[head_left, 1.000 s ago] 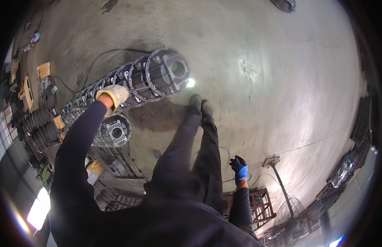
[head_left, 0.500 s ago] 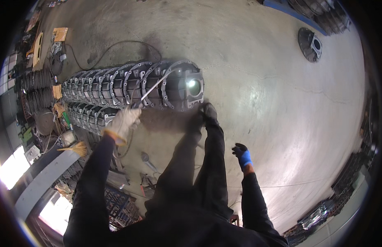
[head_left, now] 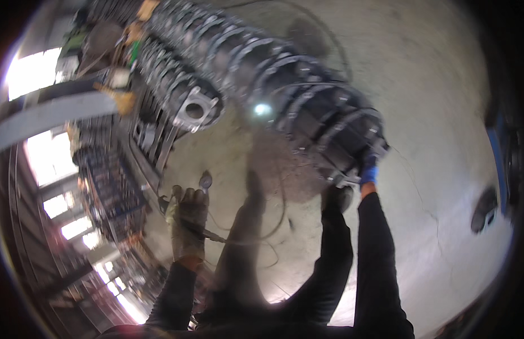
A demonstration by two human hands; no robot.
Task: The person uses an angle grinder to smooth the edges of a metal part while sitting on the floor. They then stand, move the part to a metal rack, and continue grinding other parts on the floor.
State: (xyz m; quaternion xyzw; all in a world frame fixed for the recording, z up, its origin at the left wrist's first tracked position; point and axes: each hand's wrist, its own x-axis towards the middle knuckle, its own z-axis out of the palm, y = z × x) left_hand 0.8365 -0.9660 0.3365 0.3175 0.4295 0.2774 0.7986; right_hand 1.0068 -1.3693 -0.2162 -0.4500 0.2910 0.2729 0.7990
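A long row of nested dark-grey cast bell housings lies on the concrete floor, running from the far left toward me. At its near end my right hand, in a blue and black glove, grips the rim of the last bell housing; the fingertips blur into the dark metal. My left hand, in a pale, soiled work glove, is closed around a dark, thin rod-like tool, lower left and away from the row. A thin hose curves across the floor near my legs.
A shorter row of housings ends in a square flange with a round hole. Racks of parts and a grey beam stand at left. Another housing lies alone at right. My shoe is beside the near end.
My right hand has gone from free above the floor to the end bell housing. My left hand has drawn back from the row. The view has turned, so the rows now slant.
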